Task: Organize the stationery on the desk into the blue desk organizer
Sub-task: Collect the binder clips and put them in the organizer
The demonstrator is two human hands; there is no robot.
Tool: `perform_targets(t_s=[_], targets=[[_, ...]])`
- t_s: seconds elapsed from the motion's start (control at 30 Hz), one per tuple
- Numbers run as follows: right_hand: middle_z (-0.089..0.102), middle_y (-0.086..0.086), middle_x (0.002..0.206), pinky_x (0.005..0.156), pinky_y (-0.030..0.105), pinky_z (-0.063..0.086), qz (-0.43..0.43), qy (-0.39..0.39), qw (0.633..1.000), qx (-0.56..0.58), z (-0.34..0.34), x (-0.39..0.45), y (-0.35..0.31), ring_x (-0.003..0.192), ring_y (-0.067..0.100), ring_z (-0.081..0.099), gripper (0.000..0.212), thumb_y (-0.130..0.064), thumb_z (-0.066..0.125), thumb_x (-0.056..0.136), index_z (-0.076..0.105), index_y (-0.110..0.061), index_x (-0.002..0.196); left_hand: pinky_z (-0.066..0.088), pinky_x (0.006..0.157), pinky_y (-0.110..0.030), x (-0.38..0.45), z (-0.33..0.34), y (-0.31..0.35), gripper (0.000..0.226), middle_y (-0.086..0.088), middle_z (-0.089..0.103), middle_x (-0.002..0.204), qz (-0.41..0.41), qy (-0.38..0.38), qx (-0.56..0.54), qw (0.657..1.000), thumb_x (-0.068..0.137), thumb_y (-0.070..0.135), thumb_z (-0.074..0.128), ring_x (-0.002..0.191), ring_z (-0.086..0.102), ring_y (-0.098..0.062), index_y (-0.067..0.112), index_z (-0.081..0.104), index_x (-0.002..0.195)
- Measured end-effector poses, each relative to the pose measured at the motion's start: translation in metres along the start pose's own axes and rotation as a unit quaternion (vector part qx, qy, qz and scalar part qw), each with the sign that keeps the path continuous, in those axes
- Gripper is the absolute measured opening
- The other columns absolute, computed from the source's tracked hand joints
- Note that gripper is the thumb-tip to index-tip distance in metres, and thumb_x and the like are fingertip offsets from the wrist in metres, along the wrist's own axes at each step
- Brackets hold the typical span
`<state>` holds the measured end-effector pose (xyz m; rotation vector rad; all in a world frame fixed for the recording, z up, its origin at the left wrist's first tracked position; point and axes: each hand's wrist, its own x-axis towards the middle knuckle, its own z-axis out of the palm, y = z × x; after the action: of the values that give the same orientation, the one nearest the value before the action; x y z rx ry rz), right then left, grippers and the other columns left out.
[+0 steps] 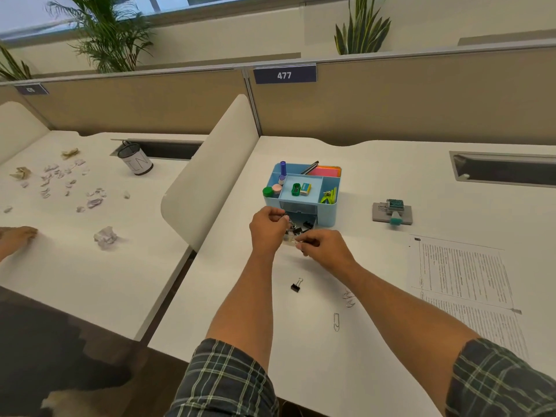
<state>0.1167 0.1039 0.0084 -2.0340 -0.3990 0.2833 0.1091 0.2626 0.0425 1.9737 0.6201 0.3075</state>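
At the middle of the white table (376,188) stands the blue desk organizer (328,215), a smooth plastic box with open top compartments and a clear drawer (301,225) pulled out at its front, black binder clips inside. The left hand (266,227) pinches something small over the drawer; the right hand (323,246) pinches a thin wire clip just before it. Nearer lie a black binder clip (296,285), silver paper clips (336,322) and printed sheets (463,284).

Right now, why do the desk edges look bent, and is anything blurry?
Head view: the wide-angle lens bows the partition and desk edges; light is soft and even, with faint shadows under the hands; the printed sheet text is too blurred to read.
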Motion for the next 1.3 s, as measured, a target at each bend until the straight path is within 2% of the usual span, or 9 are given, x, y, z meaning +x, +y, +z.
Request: perform_targets(t_s=[0.5,0.57,0.7,0.77,0.83,0.93,1.07,1.13,1.3], targets=[[0.075,0.005,0.103,0.092,0.039,0.059,0.062,0.084,0.992,0.075,-0.002,0.013,0.001,0.091,0.017,0.073,0.027,-0.01,0.073,0.089,0.074,-0.013,0.116,0.054,0.079,-0.028,-0.012,0.012,-0.015,0.023,-0.005,0.073,0.107,0.015,-0.025,0.138,0.99,0.093,0.006,0.062,0.093,0.066,-0.018,0.015,0.075,0.109],[0.075,0.004,0.105,0.091,0.035,0.059,0.072,0.099,0.99,0.065,-0.002,0.017,-0.001,0.091,0.016,0.072,0.029,-0.013,0.074,0.089,0.073,-0.013,0.118,0.054,0.08,-0.028,-0.015,0.011,-0.016,0.025,-0.003,0.073,0.11,0.022,-0.023,0.167,0.985,0.092,0.006,0.062,0.095,0.066,-0.019,0.017,0.076,0.109],[0.072,0.003,0.116,0.074,0.007,0.05,0.066,0.088,0.992,0.059,-0.001,0.021,-0.007,0.099,0.013,0.067,0.036,-0.014,0.072,0.091,0.069,-0.013,0.127,0.044,0.08,-0.024,-0.019,0.009,-0.017,0.022,-0.003,0.07,0.117,0.05,-0.032,0.219,0.974,0.093,0.009,0.062,0.104,0.064,-0.021,0.018,0.075,0.109],[0.073,0.002,0.115,0.084,0.017,0.055,0.039,0.078,0.996,0.036,-0.001,0.018,-0.007,0.101,0.013,0.067,0.033,-0.014,0.072,0.091,0.071,-0.015,0.125,0.045,0.08,-0.024,-0.019,0.009,-0.017,0.021,-0.003,0.07,0.118,0.053,-0.031,0.229,0.972,0.093,0.009,0.064,0.105,0.064,-0.021,0.017,0.075,0.11],[0.075,0.0,0.103,0.089,0.033,0.059,-0.003,0.042,0.999,-0.016,-0.002,0.012,-0.006,0.092,0.012,0.067,0.023,-0.016,0.073,0.09,0.076,-0.017,0.112,0.046,0.08,-0.025,-0.02,0.007,-0.016,0.021,-0.002,0.069,0.118,0.064,-0.027,0.245,0.967,0.091,0.009,0.067,0.104,0.063,-0.019,0.017,0.076,0.108],[0.075,-0.004,0.096,0.085,0.039,0.058,-0.061,-0.084,0.988,-0.115,-0.002,0.0,-0.002,0.083,0.008,0.066,0.016,-0.025,0.076,0.087,0.079,-0.021,0.103,0.048,0.083,-0.026,-0.018,0.007,-0.017,0.021,0.0,0.07,0.118,0.102,-0.032,0.28,0.954,0.086,0.008,0.073,0.104,0.063,-0.019,0.016,0.079,0.105],[0.06,-0.01,0.132,0.093,0.034,0.05,-0.126,-0.267,0.912,-0.283,0.006,-0.01,0.005,0.11,0.01,0.056,0.049,-0.046,0.072,0.086,0.065,-0.03,0.131,0.052,0.086,-0.03,-0.018,0.006,-0.017,0.022,-0.001,0.072,0.115,0.105,-0.037,0.312,0.944,0.091,0.012,0.068,0.1,0.065,-0.019,0.019,0.078,0.108],[0.053,-0.008,0.136,0.091,0.033,0.048,-0.173,-0.297,0.877,-0.335,0.01,-0.011,0.007,0.117,0.013,0.049,0.052,-0.049,0.072,0.085,0.063,-0.031,0.133,0.052,0.087,-0.031,-0.019,0.005,-0.017,0.021,-0.001,0.073,0.114,0.104,-0.035,0.321,0.941,0.093,0.016,0.066,0.099,0.066,-0.019,0.021,0.077,0.11],[0.062,-0.002,0.117,0.082,0.035,0.052,-0.185,-0.308,0.868,-0.343,0.018,-0.008,-0.001,0.103,0.019,0.059,0.031,-0.028,0.077,0.085,0.074,-0.023,0.116,0.053,0.091,-0.034,-0.02,0.003,-0.016,0.02,0.0,0.073,0.115,0.087,-0.045,0.313,0.945,0.094,0.017,0.064,0.102,0.066,-0.02,0.024,0.078,0.109]])
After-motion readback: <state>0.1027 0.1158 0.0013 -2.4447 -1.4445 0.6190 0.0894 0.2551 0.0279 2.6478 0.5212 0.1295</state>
